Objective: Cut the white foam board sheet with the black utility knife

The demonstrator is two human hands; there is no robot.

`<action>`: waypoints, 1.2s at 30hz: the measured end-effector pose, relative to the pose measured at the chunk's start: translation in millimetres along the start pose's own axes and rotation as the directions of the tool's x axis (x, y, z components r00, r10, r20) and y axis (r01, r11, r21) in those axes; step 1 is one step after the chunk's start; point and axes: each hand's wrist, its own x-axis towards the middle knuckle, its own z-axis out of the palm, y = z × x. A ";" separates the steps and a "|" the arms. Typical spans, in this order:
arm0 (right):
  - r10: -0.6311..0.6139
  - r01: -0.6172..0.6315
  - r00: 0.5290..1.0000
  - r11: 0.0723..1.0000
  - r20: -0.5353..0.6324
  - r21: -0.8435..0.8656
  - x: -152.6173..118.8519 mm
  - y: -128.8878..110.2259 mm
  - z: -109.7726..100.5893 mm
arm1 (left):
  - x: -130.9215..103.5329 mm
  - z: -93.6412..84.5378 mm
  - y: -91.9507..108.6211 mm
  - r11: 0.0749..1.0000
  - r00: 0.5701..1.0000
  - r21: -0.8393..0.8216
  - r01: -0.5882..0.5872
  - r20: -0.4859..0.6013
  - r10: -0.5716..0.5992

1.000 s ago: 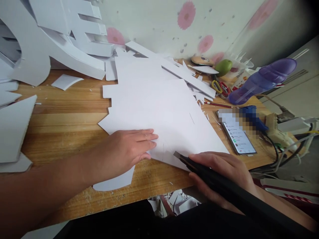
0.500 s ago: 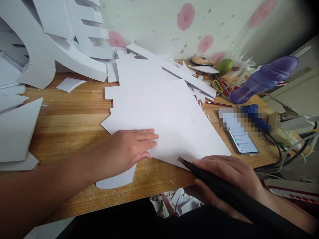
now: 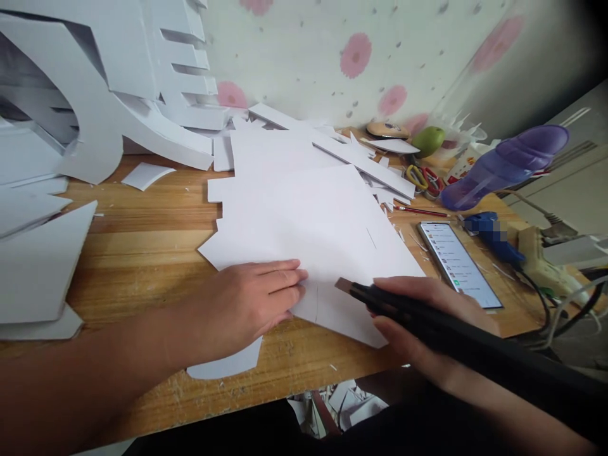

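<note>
White sheet point(image 3: 294, 209), lying flat on the wooden desk point(image 3: 152, 234), its lower edge near the front. My left fingers point(image 3: 280, 285), extended and nearly together, press on it, grasping nothing. My right fingers point(image 3: 387, 303) are closed around a black cutter point(image 3: 403, 310), blade over the sheet.

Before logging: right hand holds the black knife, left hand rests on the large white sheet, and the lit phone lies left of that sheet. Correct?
No: in the head view, the lit phone lies right of the large white sheet. The right hand holds the black knife, and the left hand rests on the sheet.
</note>
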 end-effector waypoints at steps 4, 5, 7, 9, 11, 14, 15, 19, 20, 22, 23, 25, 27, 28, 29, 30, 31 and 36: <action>-0.033 0.025 0.995 0.996 0.093 0.083 17.0 3.1 21.7 | -0.5 -2.5 -0.4 1.000 1.000 0.005 -0.027 0.008 0.027; -0.028 0.020 0.995 0.996 0.092 0.090 19.9 4.1 25.7 | -1.2 -3.0 -0.6 1.000 1.000 0.001 -0.024 0.020 0.024; -0.030 0.023 0.996 0.996 0.084 0.086 24.3 6.1 31.5 | -2.8 -3.2 -1.0 1.000 0.999 -0.018 -0.012 0.039 0.013; -0.046 0.039 0.995 0.996 0.089 0.082 27.6 7.5 34.3 | -4.4 -2.6 -1.1 0.999 0.999 -0.039 0.003 0.045 -0.001; -0.062 0.054 0.993 0.995 0.100 0.084 29.9 8.3 35.3 | -5.2 -1.5 -1.0 0.998 0.999 -0.052 0.019 0.034 -0.017; -0.057 0.050 0.993 0.997 0.103 0.066 31.3 9.2 35.5 | -5.2 -0.3 -0.6 0.998 0.999 -0.062 0.032 0.001 -0.032; -0.055 0.049 0.994 0.997 0.097 0.058 31.3 9.4 35.5 | -5.1 -0.1 -0.6 0.997 0.999 -0.064 0.032 -0.008 -0.033; -0.060 0.057 0.994 0.997 0.092 0.042 31.5 9.1 35.0 | -6.0 0.6 -0.8 0.997 0.999 -0.068 0.034 -0.013 -0.035; -0.061 0.058 0.993 0.998 0.105 0.035 31.9 8.8 34.7 | -6.5 1.1 -1.0 0.997 0.999 -0.066 0.036 -0.010 -0.036; -0.071 0.067 0.991 0.997 0.114 0.040 32.9 8.1 34.0 | -7.5 2.7 -1.5 0.998 0.999 -0.058 0.040 0.000 -0.040; -0.074 0.068 0.991 0.996 0.115 0.054 33.4 8.0 33.7 | -7.9 3.7 -1.8 0.998 0.999 -0.053 0.041 0.002 -0.040; -0.071 0.060 0.990 0.994 0.121 0.089 34.1 8.0 33.0 | -8.3 5.7 -2.2 0.998 0.999 -0.051 0.042 0.005 -0.042; -0.062 0.047 0.988 0.993 0.143 0.107 34.3 8.4 32.2 | -7.9 6.8 -2.3 0.997 0.999 -0.057 0.047 0.006 -0.046; -0.065 0.049 0.986 0.993 0.154 0.106 34.1 8.7 31.9 | -7.4 6.9 -2.1 0.997 0.999 -0.063 0.050 0.005 -0.050; -0.078 0.062 0.984 0.993 0.161 0.102 33.8 8.9 31.7 | -6.8 6.7 -1.8 0.996 0.999 -0.067 0.053 0.002 -0.053; -0.097 0.082 0.982 0.992 0.163 0.096 33.4 9.2 31.6 | -6.1 6.1 -1.5 0.996 0.998 -0.072 0.058 -0.001 -0.058; -0.115 0.102 0.980 0.991 0.162 0.089 33.0 9.4 31.6 | -5.3 5.3 -1.1 0.995 0.998 -0.074 0.062 -0.003 -0.062; -0.160 0.151 0.974 0.986 0.159 0.069 30.0 9.4 31.0 | -2.0 2.0 0.2 0.994 0.997 -0.080 0.076 -0.003 -0.076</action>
